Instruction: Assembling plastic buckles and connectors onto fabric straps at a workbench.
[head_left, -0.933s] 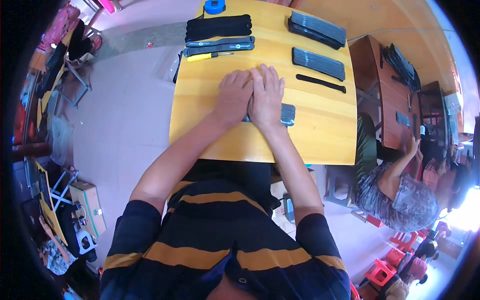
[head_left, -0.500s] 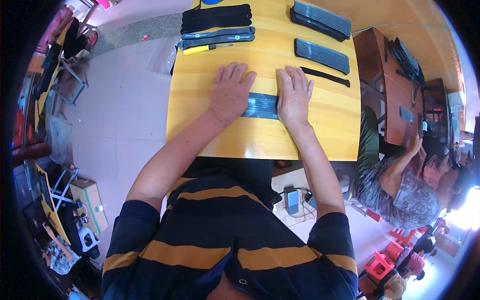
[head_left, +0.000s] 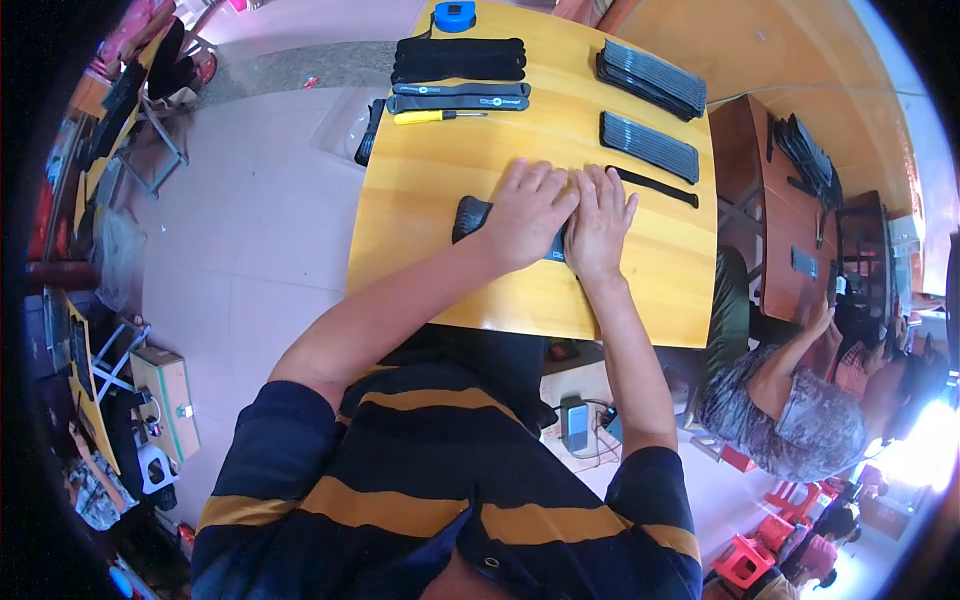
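A black fabric strap [head_left: 470, 215] lies flat on the yellow wooden table [head_left: 420, 180], mostly covered by my hands. My left hand [head_left: 527, 207] presses on its middle with fingers spread. My right hand [head_left: 600, 218] lies flat right beside it, touching it, on the strap's right part. Only the strap's left end and a bit of its lower edge show. A thin black strip [head_left: 655, 186] lies just beyond my right fingertips.
Stacks of black straps [head_left: 458, 58] [head_left: 650, 78] [head_left: 648, 146] sit at the table's far side, with a yellow-handled screwdriver [head_left: 435, 116], two flat straps [head_left: 460, 96] and a blue tape measure [head_left: 454, 15]. A seated person [head_left: 800, 410] is at the right beside a brown desk [head_left: 790, 210].
My hands were together, then spread apart along the strap, and have now come back together near its right half. The view has shifted so the table sits further right.
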